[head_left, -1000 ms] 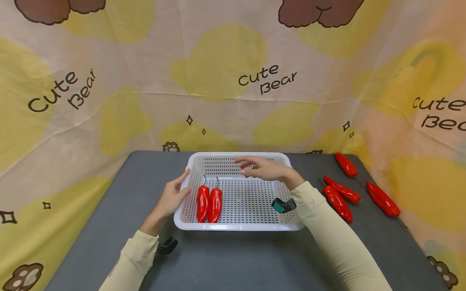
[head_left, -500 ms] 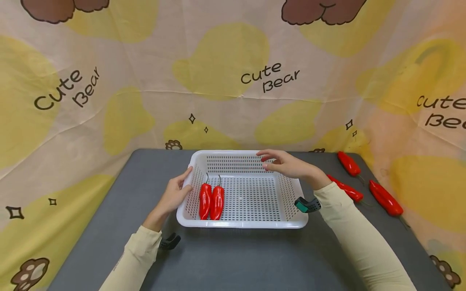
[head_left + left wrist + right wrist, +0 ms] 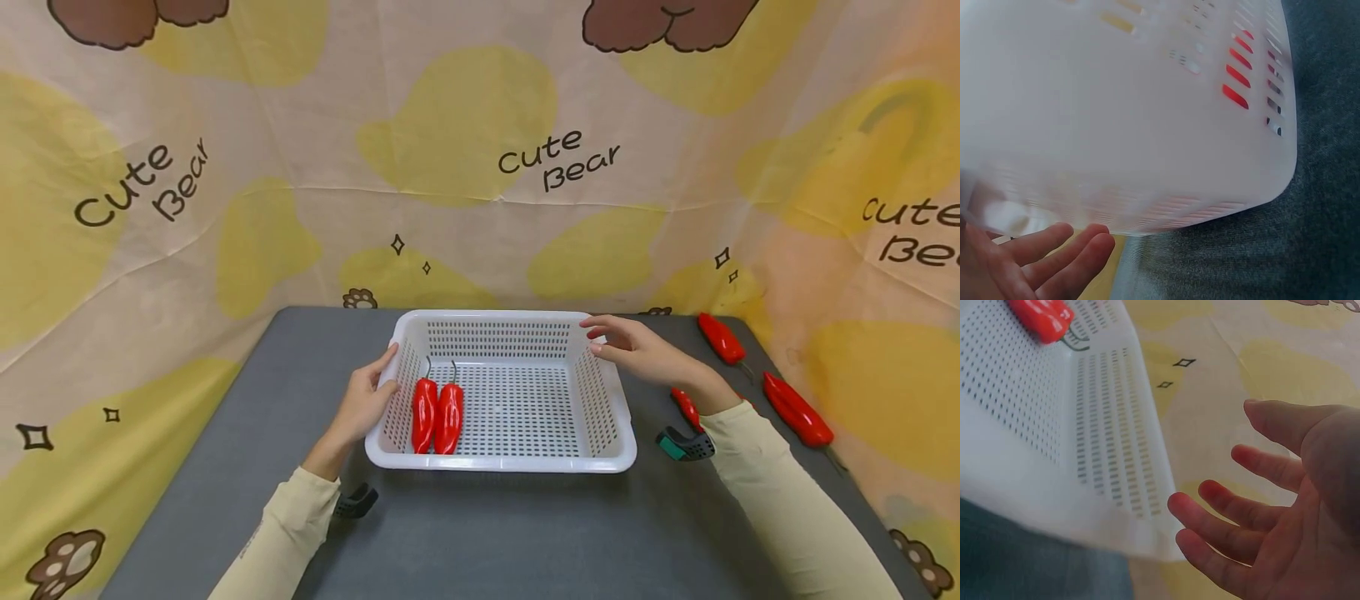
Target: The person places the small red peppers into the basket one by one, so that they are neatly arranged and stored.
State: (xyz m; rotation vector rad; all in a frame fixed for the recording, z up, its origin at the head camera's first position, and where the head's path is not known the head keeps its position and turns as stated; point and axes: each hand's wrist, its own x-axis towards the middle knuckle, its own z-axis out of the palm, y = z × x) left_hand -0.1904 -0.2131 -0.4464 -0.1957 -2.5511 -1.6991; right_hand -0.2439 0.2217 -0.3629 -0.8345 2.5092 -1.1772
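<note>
A white perforated plastic basket [image 3: 501, 463] stands on the grey table, with two glossy red peppers [image 3: 449, 417] lying side by side along its left end, stems toward the back. My left hand [image 3: 365, 400] holds the basket's left side, thumb at the rim and fingers on the outer wall. In the left wrist view those fingers [image 3: 1088, 250] show beyond the basket's edge. My right hand [image 3: 637, 348] hovers at the back right corner with its fingers loosely spread and nothing in them. The right wrist view has these fingertips close beside the basket rim [image 3: 1154, 425].
More red peppers lie to the right: one near the back corner [image 3: 722, 337], another along the right edge [image 3: 797, 410], and one partly hidden [image 3: 686, 408] behind my right arm. A printed cloth [image 3: 450, 125] hangs around the back and sides of the table.
My right hand has moved right, from over the basket's middle to its back right corner, and the arm now covers some peppers. My left hand stays on the basket.
</note>
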